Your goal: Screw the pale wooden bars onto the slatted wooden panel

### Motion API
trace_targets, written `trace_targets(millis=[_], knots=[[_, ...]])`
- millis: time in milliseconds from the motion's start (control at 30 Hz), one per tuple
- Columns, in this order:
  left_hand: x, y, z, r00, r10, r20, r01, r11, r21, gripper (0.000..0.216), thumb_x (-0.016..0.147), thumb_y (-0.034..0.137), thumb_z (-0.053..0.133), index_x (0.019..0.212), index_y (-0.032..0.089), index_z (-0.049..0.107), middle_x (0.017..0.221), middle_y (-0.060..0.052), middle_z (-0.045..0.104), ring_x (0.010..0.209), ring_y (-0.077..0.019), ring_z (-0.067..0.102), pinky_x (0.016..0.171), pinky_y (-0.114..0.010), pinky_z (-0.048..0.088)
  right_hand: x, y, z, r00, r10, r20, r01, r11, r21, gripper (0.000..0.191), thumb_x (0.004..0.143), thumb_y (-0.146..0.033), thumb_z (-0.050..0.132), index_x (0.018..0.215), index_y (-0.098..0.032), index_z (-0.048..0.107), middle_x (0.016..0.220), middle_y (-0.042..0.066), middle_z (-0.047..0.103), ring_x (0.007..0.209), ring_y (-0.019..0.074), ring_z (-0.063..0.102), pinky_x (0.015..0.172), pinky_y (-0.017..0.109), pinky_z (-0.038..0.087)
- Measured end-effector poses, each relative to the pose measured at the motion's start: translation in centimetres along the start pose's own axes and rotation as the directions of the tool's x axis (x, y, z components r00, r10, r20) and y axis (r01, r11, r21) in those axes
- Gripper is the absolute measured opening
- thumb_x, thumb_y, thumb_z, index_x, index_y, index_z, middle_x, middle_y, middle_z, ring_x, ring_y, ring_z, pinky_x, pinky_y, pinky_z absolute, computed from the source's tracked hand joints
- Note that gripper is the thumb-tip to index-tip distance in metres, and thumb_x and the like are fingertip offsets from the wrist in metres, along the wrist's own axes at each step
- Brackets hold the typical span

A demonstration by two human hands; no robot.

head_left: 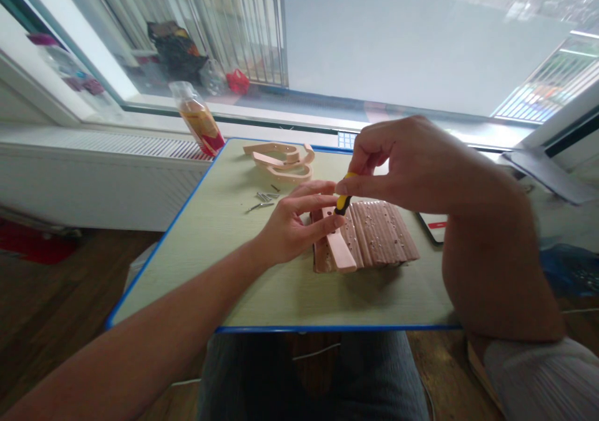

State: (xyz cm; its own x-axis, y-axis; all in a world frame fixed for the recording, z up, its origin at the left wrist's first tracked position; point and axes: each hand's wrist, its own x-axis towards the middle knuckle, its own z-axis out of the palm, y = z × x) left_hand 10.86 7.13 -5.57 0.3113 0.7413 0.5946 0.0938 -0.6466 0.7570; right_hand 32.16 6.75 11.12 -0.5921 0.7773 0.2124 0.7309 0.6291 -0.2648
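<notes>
Pinching a small yellow-and-black screwdriver [344, 200] from above with the fingers [362, 159] of the right hand [412, 165], closed around its yellow handle, apparently so that the tool is standing nearly upright and can be turned from the top. Pressing the tip down onto a pale wooden slat [337, 246], at a dark hole near its far end. Steadying that slat with the left hand [292, 224]: fingers [322, 206] curled loosely, their tips touching the slat and the tool's lower part, probably to keep the tip from slipping; not fully closed on anything. Lying just under and to the right of both sets of fingertips, a row of similar slats [379, 234], light pink-brown, smooth, with small drilled holes. Resting beyond the left fingertips, a few metal screws [264, 199] within easy reach. Farther past the fingers, curved wooden pieces [281, 159] and a plastic bottle [199, 118] near the edge of the surface [210, 252].
</notes>
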Motion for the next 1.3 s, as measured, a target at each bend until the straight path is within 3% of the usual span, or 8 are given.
trace_targets(millis=[267, 500, 633, 900, 1133, 1300], knots=[[0.2, 0.6, 0.2, 1.000, 0.001, 0.007, -0.001, 1.000, -0.019, 0.021, 0.091, 0.035, 0.087, 0.110, 0.028, 0.088, 0.136, -0.009, 0.077, 0.127, -0.0278, 0.070, 0.119, -0.052, 0.053, 0.1, 0.0, 0.3, 1.000, -0.004, -0.031, 0.004, 1.000, 0.002, 0.040, 0.091, -0.058, 0.078, 0.075, -0.022, 0.070, 0.067, 0.000, 0.063, 0.060, 0.0139, 0.044, 0.057, 0.036, 0.033], [0.1, 0.3, -0.2, 1.000, -0.013, 0.025, 0.013, 1.000, -0.006, 0.023, 0.091, 0.037, 0.086, 0.112, 0.028, 0.087, 0.141, -0.011, 0.074, 0.134, -0.0297, 0.067, 0.121, -0.056, 0.050, -0.2, 0.8, -0.8, 0.982, -0.173, 0.076, 0.160, 0.975, 0.156, 0.029, 0.093, -0.041, 0.076, 0.116, -0.025, 0.083, 0.109, 0.005, 0.082, 0.086, 0.0197, 0.071, 0.074, 0.035, 0.052], [0.2, 0.6, -0.3, 0.999, 0.004, 0.041, -0.005, 1.000, 0.006, 0.022, 0.092, 0.036, 0.085, 0.113, 0.028, 0.087, 0.141, -0.011, 0.074, 0.134, -0.0297, 0.067, 0.120, -0.055, 0.051, -0.2, 0.9, -0.9, 0.980, -0.174, 0.100, 0.161, 0.978, 0.131, 0.022, 0.093, -0.037, 0.073, 0.108, -0.024, 0.085, 0.107, 0.004, 0.083, 0.090, 0.0217, 0.073, 0.080, 0.036, 0.053], [0.0, 0.4, -0.2, 0.998, 0.019, 0.052, -0.023, 0.998, 0.061, 0.023, 0.096, 0.035, 0.079, 0.116, 0.029, 0.086, 0.143, -0.010, 0.073, 0.136, -0.0294, 0.065, 0.121, -0.055, 0.051, -0.1, 0.6, -0.6, 0.983, -0.171, 0.064, 0.164, 0.982, 0.091, 0.018, 0.092, -0.036, 0.073, 0.099, -0.023, 0.085, 0.092, 0.002, 0.082, 0.078, 0.0193, 0.069, 0.072, 0.036, 0.051], [-0.1, 0.2, 0.0, 1.000, 0.024, 0.018, -0.025, 0.998, 0.058, 0.023, 0.094, 0.039, 0.082, 0.114, 0.028, 0.085, 0.142, -0.009, 0.074, 0.134, -0.0271, 0.067, 0.122, -0.052, 0.050, -0.2, 0.3, -0.6, 0.998, -0.038, 0.056, 0.037, 0.999, 0.018, 0.021, 0.091, -0.047, 0.074, 0.086, -0.028, 0.081, 0.083, 0.002, 0.079, 0.071, 0.0219, 0.065, 0.064, 0.043, 0.048], [-0.1, 0.1, 0.1, 1.000, -0.005, 0.004, 0.005, 1.000, 0.028, 0.023, 0.091, 0.039, 0.086, 0.110, 0.027, 0.086, 0.140, -0.011, 0.075, 0.133, -0.0278, 0.067, 0.121, -0.053, 0.051, 0.0, 0.0, -0.1, 0.999, 0.032, 0.044, -0.033, 0.999, 0.031, 0.040, 0.090, -0.065, 0.074, 0.077, -0.027, 0.074, 0.070, 0.001, 0.066, 0.065, 0.0191, 0.053, 0.059, 0.040, 0.040]])
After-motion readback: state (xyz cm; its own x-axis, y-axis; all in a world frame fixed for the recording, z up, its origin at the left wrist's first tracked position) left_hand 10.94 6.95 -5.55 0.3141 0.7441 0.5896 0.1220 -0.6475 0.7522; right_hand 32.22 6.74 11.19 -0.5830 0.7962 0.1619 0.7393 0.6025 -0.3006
